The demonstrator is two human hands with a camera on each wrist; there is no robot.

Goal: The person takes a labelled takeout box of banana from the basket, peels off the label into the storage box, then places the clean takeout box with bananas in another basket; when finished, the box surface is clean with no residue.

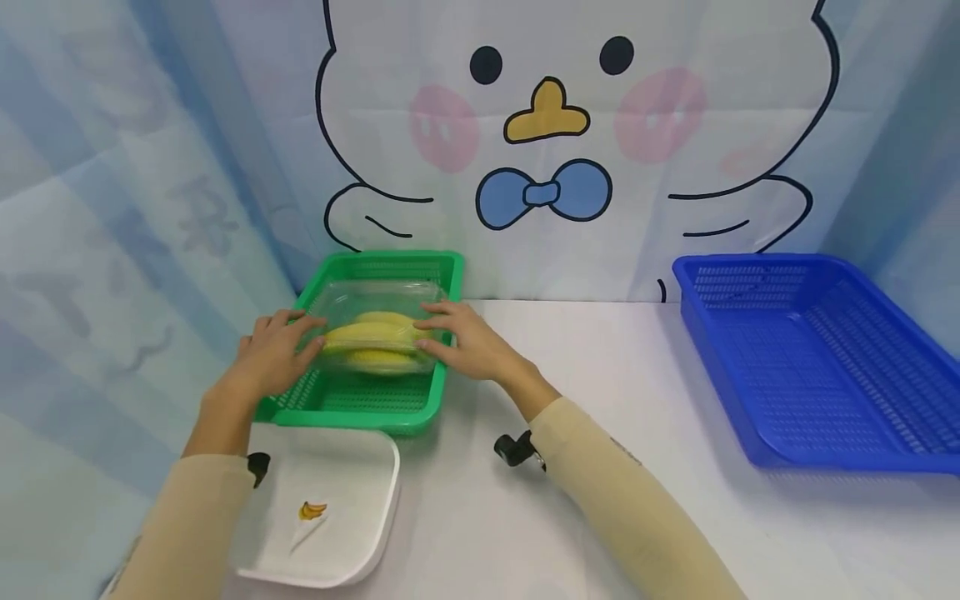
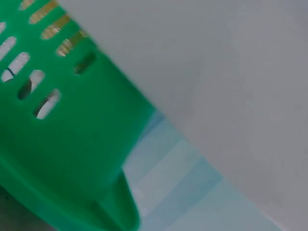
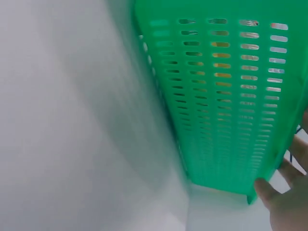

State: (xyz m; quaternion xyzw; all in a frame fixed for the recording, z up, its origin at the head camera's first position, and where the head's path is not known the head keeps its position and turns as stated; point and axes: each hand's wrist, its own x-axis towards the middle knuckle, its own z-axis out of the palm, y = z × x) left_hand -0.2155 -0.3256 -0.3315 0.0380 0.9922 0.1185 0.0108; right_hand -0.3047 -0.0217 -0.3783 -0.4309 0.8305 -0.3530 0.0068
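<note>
A clear plastic box [image 1: 390, 292] with yellow bananas [image 1: 375, 335] inside sits within the green basket [image 1: 405, 423], its top tilted toward the viewer. My left hand [image 1: 273, 354] holds the box's left side, fingers reaching over the basket's left rim. From the right, my right hand [image 1: 472, 337] grips the opposite side, with thumb and fingertips at the box's edge. In the right wrist view, fingers [image 3: 269, 192] show beside the basket's rim, and yellow shows through the slots. The left wrist view shows the basket's wall [image 2: 96, 134] but not the left hand.
A white tray [image 1: 375, 533] with a small banana picture [image 1: 311, 510] in it stands in front of the green basket, partly under the left forearm. On the right is a large blue basket [image 1: 750, 400]. A printed curtain [image 1: 547, 250] hangs behind the white table [image 1: 600, 383].
</note>
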